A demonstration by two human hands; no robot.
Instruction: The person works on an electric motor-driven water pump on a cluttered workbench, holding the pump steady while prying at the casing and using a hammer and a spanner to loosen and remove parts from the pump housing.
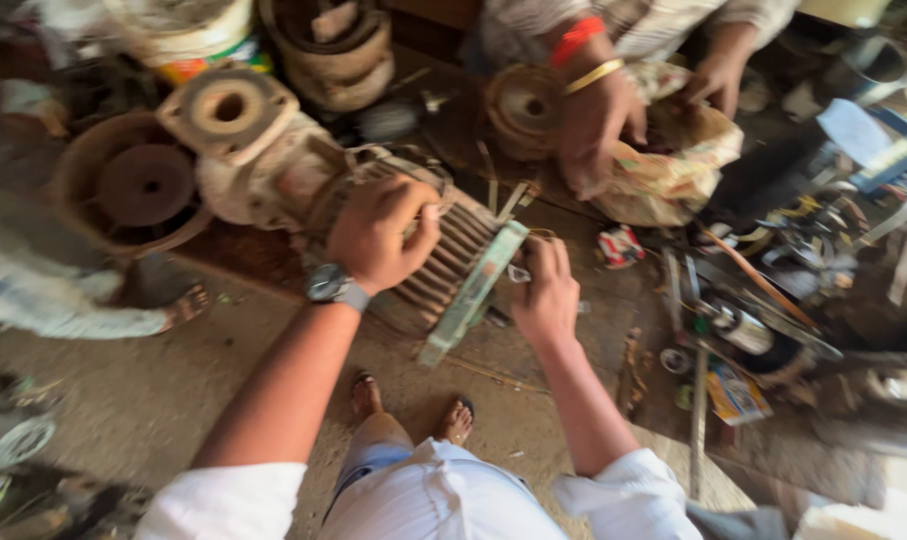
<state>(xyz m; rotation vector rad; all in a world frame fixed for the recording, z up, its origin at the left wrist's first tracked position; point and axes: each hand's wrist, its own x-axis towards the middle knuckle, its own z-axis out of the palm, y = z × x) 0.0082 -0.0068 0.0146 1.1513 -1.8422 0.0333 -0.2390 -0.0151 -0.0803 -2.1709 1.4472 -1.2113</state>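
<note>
A rusty finned motor housing [304,180] with a round flange lies on its side on the floor in front of me. My left hand [382,232], a watch on its wrist, grips the finned body from above. My right hand [544,290] is closed at the motor's near end, next to a pale green flat plate [476,290]. It pinches a small object that is too blurred to name. My sandalled feet [414,410] show below.
Across from me another person's hands [599,125] press on a crumpled patterned cloth [674,170]. A rusty round part [524,105] sits beside them. A rusty drum [134,185] lies left, a second person's foot [179,308] near it. Tools and scrap crowd the right side.
</note>
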